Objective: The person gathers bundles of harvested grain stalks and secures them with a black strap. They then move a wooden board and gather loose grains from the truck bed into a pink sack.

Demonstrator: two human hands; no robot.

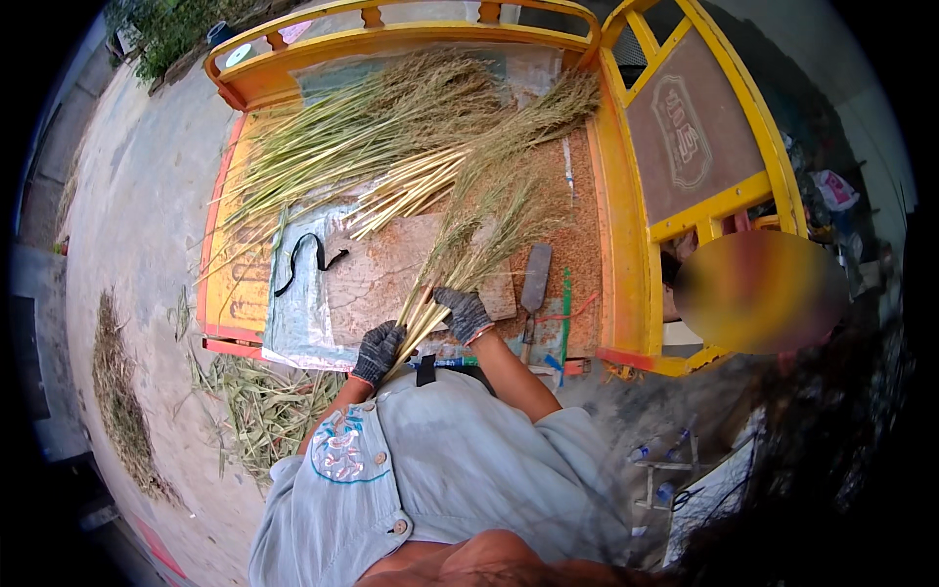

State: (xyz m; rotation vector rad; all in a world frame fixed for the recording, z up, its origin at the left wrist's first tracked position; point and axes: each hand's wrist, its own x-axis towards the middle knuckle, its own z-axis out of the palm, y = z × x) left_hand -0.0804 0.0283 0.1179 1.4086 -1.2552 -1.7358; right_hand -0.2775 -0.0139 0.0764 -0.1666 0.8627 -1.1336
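A small bunch of broomcorn stalks (423, 318) slants up from my waist, its feathery seed heads (489, 220) fanning out toward the far right. My left hand (379, 353), in a dark grey knit glove, is closed round the lower, pale ends. Higher up the same bunch, my right hand (463, 312), gloved alike, is closed on the stalks; its fingertips are partly hidden. Beneath the bunch lies a worn wooden board (367, 289). A flat broad-bladed tool (535, 277) with a thin handle rests just right of my right hand.
Behind the board, a large pile of broomcorn (391, 117) covers the yellow cart bed, which has side rails (411, 39). A black strap (321, 256) lies on the sheeting. Loose seeds (577, 230) spread at right. Leaf scraps (269, 406) heap on the ground at left.
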